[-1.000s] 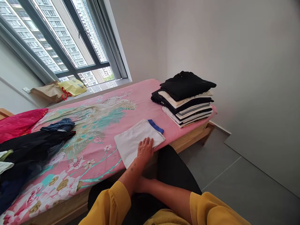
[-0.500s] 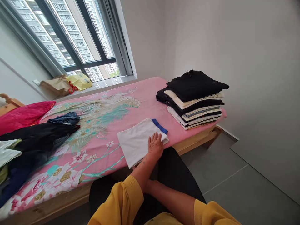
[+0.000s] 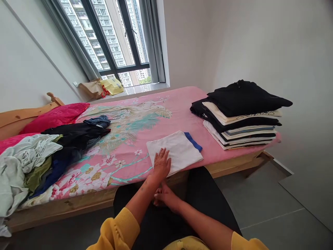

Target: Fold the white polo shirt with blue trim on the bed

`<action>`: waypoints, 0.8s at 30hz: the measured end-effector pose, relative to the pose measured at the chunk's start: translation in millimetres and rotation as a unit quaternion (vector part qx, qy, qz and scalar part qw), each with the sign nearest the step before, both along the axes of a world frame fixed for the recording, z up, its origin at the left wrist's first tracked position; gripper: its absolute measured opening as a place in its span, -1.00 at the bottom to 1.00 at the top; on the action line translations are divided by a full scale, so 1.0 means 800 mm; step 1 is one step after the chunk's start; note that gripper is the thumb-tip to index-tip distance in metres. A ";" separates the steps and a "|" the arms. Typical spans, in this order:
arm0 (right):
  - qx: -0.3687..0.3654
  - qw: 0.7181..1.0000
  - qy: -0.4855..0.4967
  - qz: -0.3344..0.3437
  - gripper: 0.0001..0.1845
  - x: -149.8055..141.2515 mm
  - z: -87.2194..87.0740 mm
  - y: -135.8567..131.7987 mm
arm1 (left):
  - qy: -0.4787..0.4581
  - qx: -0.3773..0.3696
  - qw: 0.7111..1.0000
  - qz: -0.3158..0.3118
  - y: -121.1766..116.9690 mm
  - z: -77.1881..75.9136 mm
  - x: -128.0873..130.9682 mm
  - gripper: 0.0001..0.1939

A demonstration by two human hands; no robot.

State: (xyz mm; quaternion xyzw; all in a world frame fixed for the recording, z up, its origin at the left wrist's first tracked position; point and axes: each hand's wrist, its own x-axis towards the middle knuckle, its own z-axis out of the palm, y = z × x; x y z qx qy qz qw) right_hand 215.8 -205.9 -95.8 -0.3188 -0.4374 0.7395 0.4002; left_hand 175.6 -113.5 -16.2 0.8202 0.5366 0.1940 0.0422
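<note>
A white folded garment with a blue band [image 3: 177, 151], perhaps a T-shirt, lies flat near the front edge of the bed. Resting on its left part is my left hand [image 3: 161, 164], palm down with the fingers stretched out. My right hand [image 3: 166, 197] is just below the left wrist, in front of the bed edge and above my lap. Its fingers are curled in, and nothing shows in them. To the right of the white garment stands a tall stack of folded clothes [image 3: 241, 118], topped by a black garment.
Loose, unfolded clothes [image 3: 65, 146] are heaped on the left of the bed, beside a red pillow [image 3: 57, 116]. The floral pink sheet [image 3: 130, 139] covers the bed. A paper bag [image 3: 91, 89] and a yellow bag [image 3: 112, 85] sit by the window.
My left hand has slid from the garment's right side to its left part. My right hand has come into sight from behind the left forearm. The view has turned left.
</note>
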 end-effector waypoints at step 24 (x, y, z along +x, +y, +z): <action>0.212 0.920 -0.289 -0.157 -0.74 0.064 0.125 0.049 | 0.097 -0.055 0.993 0.045 0.107 -0.006 -0.078 -0.50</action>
